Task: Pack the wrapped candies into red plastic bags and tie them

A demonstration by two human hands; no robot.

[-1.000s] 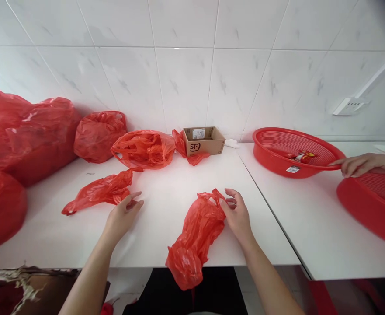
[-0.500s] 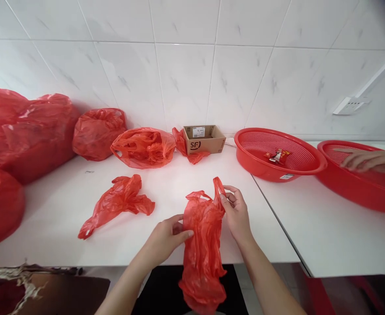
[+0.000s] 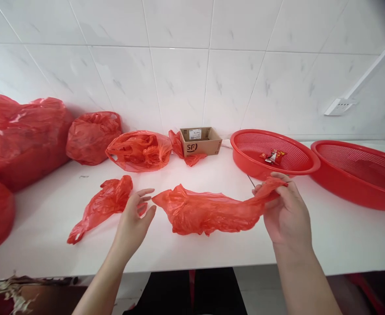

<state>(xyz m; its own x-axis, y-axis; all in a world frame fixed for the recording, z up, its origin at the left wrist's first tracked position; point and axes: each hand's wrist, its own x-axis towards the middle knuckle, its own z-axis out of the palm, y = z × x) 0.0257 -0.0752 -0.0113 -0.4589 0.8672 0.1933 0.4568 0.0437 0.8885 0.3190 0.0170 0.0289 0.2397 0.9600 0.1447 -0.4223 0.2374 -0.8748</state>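
A crumpled red plastic bag (image 3: 208, 211) stretches sideways above the white counter (image 3: 192, 249). My right hand (image 3: 286, 210) pinches its right end, near the handles, just in front of a red basket. My left hand (image 3: 133, 221) hovers at the bag's left end with its fingers spread, holding nothing. A second empty red bag (image 3: 102, 205) lies flat on the counter just left of that hand.
Two red mesh baskets stand at the right: the nearer basket (image 3: 274, 153) holds a small snack packet (image 3: 271, 156), the other basket (image 3: 359, 170) is beside it. A small cardboard box (image 3: 200, 141) and several stuffed red bags (image 3: 139, 151) line the tiled wall.
My right hand has pulled the bag's end out to the right, so the bag now lies stretched sideways. My left hand has let go of it. The other person's hand has left the view.
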